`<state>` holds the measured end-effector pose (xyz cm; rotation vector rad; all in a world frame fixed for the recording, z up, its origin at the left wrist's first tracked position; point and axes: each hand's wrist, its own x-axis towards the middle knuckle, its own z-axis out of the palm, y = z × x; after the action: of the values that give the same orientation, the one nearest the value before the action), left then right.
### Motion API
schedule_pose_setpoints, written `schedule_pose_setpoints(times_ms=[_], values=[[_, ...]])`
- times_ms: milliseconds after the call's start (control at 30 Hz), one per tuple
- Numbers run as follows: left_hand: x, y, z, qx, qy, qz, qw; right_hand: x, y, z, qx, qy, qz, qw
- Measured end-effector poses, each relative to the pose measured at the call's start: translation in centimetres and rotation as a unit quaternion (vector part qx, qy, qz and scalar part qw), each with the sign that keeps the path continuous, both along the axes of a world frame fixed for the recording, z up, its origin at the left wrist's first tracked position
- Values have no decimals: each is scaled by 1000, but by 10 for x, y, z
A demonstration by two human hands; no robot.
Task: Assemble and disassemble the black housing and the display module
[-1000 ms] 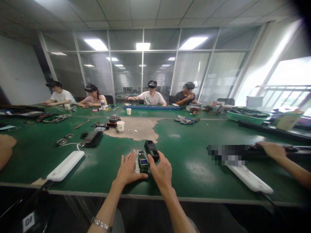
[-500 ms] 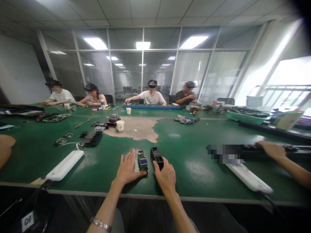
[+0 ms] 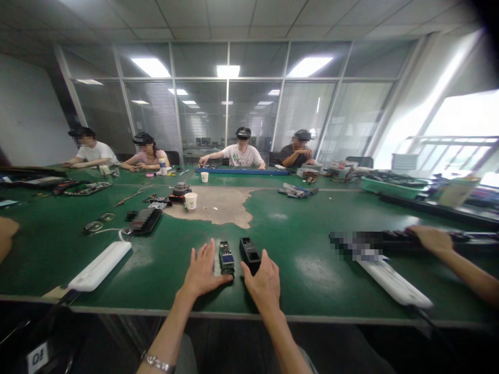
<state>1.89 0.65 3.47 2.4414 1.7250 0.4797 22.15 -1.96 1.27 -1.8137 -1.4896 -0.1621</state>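
A small green circuit board with a blue display (image 3: 226,258) lies on the green table (image 3: 163,265) near its front edge. Right of it sits a black plastic housing (image 3: 250,254), flat on the table. My left hand (image 3: 202,270) rests open on the mat, fingers spread, thumb touching the near end of the board. My right hand (image 3: 264,280) is just behind the black housing, fingers spread and loosely curved, its fingertips at the housing's near end without gripping it.
White power strips lie at left (image 3: 99,265) and right (image 3: 393,283). A neighbour's arm (image 3: 448,254) reaches over a black device on the right. Paper cups (image 3: 191,200), tools and parts are spread over the middle. Several people sit along the far side.
My right hand set the raised black housing down beside the board and let go of it. The left hand stayed flat by the board.
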Motion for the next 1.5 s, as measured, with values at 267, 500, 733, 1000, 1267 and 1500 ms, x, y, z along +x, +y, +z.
schedule_pose_setpoints(times_ms=[267,500,733,1000,1267,1500], values=[[0,0,0,12,20,3,1000,1,0,0,34,25,12,999],[0,-1,1,16,27,-2,1000,0,-6,6,-16,12,14,1000],[0,0,0,20,26,-7,999,-5,-11,24,-13,53,31,998],[-1,1,-4,33,22,-11,999,-40,-14,63,14,82,78,993],[-3,-1,-3,37,25,-12,999,-60,-13,65,-33,34,53,997],[-3,0,-2,20,39,-8,999,-66,-16,60,-54,-9,59,997]])
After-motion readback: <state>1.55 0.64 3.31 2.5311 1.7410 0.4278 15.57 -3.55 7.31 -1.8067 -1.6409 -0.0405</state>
